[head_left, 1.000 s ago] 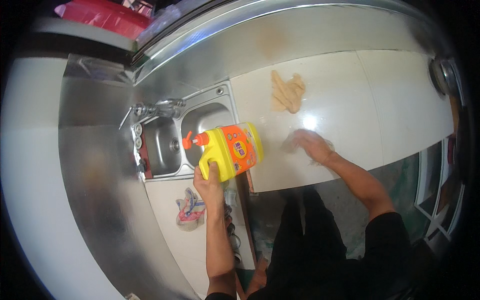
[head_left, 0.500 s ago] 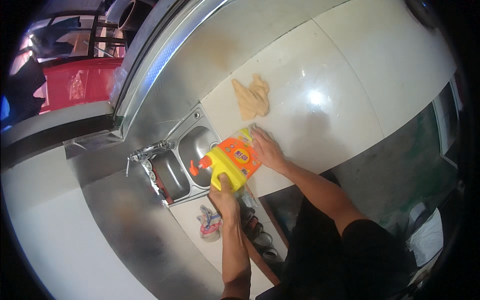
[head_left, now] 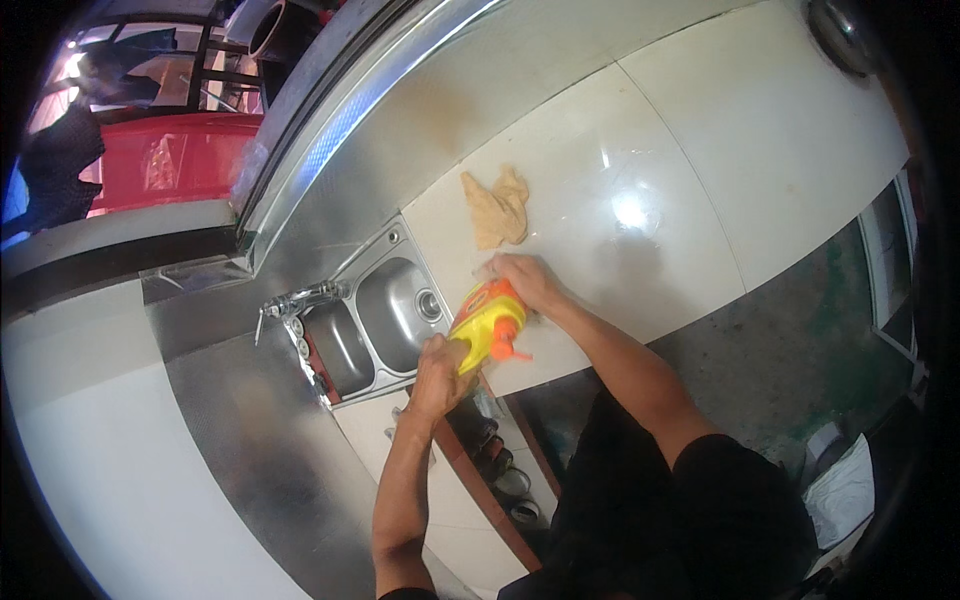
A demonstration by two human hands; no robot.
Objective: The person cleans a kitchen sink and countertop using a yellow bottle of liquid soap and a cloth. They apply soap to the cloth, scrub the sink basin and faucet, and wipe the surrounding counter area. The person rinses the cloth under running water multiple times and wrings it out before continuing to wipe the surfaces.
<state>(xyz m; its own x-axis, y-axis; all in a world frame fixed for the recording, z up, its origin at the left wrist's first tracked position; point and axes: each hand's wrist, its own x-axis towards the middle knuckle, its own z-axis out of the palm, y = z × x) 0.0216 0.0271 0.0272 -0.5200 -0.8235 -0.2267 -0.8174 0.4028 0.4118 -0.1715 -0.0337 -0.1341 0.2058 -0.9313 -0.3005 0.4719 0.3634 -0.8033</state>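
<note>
A yellow and orange pump bottle (head_left: pixel 480 325) is tilted over the counter edge beside the sink, its orange pump head pointing toward me and to the right. My left hand (head_left: pixel 440 375) is closed around its yellow handle. At the bottle's far end my right hand (head_left: pixel 525 282) presses against its side, fingers curled; a pale greyish cloth (head_left: pixel 483 271) shows in part at the fingertips, mostly hidden by the hand. A crumpled tan cloth (head_left: pixel 497 208) lies on the counter beyond my right hand.
A steel double-basin sink (head_left: pixel 376 382) with a faucet (head_left: pixel 300 298) is at left. The pale tiled counter (head_left: pixel 690 170) extends to the right. Below the edge, an open shelf holds several jars or pans (head_left: pixel 512 482). A round metal thing (head_left: pixel 840 35) stands at the far right.
The bottle has turned so its pump head swings from the left, over the sink, toward me and right. My left hand has moved slightly left and up; my right hand stays at the far end.
</note>
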